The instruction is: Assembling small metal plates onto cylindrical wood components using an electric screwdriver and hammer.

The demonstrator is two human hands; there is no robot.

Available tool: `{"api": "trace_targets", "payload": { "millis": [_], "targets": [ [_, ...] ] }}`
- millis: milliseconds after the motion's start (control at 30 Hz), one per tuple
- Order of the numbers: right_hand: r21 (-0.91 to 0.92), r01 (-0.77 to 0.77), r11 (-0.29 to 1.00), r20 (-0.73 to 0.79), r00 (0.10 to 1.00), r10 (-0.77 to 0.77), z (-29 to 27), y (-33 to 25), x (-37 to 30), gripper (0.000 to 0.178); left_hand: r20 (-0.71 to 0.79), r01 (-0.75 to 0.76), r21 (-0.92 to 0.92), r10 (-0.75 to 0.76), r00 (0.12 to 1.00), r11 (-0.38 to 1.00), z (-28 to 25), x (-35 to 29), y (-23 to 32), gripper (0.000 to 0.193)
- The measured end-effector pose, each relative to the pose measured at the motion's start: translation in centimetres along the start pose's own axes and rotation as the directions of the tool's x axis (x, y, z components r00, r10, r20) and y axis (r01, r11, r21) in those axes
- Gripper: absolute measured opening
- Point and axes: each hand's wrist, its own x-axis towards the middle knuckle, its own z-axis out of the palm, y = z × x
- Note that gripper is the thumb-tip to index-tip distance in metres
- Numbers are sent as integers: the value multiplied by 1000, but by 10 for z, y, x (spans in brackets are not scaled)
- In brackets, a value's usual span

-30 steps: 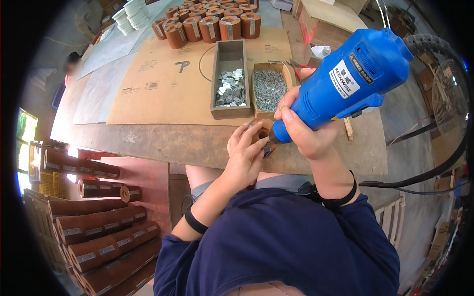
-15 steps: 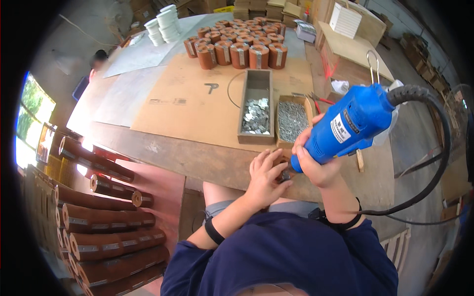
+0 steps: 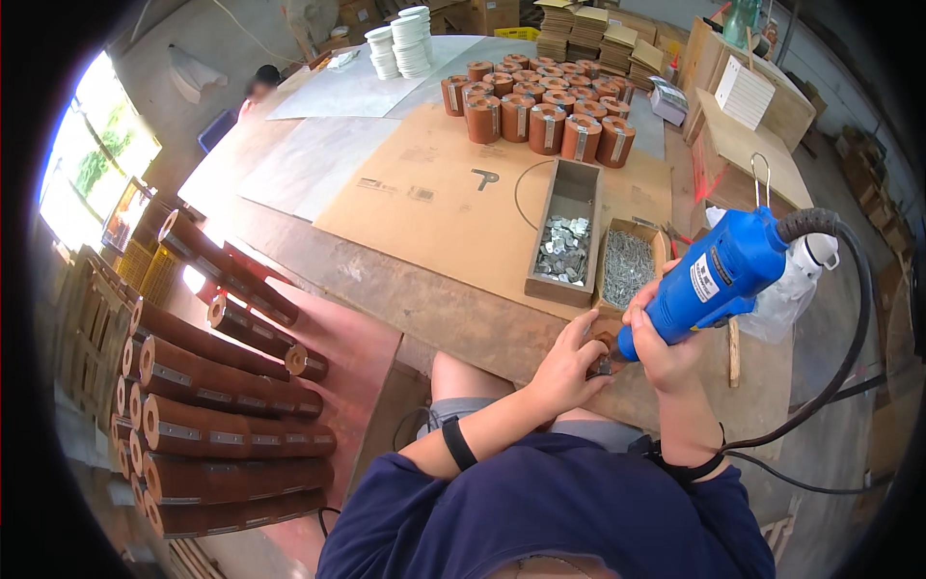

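Observation:
My right hand [image 3: 667, 347] is wrapped round the lower body of a blue corded electric screwdriver [image 3: 712, 275], tilted with its nose pointing down and left. The tool's tip meets a small brown piece [image 3: 606, 344] with a grey metal bit on it. My left hand [image 3: 567, 372] holds that piece between thumb and fingers at the bench's near edge. Fingers and tool hide most of the piece, so its full shape cannot be made out. Just beyond my hands are a long box of flat metal plates [image 3: 564, 253] and a box of screws or nails [image 3: 629, 268].
Short brown cylinders with metal strips [image 3: 546, 127] stand grouped at the back, beside stacked white discs [image 3: 412, 46]. Long brown rolls [image 3: 227, 434] are piled at left. A black cable [image 3: 854, 338] loops down on the right. A person [image 3: 262, 85] is at far left.
The whole view has swung, so bench, boxes and hands appear farther right. My hands keep the same grip on the screwdriver and the brown piece.

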Motion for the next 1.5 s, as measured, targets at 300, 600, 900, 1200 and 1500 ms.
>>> {"api": "trace_targets", "payload": {
  "millis": [300,600,900,1200,1500],
  "targets": [
    [-45,-60,997,-26,998,59,1,0,3,52,-10,69,-22,-69,998,997,-5,4,8,38],
    [-135,10,991,6,1000,-9,-4,8,10,50,-23,40,15,-39,999,999,-3,6,3,33],
    [-138,70,988,-21,997,-73,-11,1,5,51,-11,63,29,-63,998,998,1,4,1,35],
    [228,121,966,-440,898,-9,-68,4,5,46,62,55,50,-58,996,997,-9,4,3,38],
    [340,-133,931,-720,600,349,-168,62,-31,29,129,15,16,-17,991,1000,-18,5,5,33]
  ]
}}
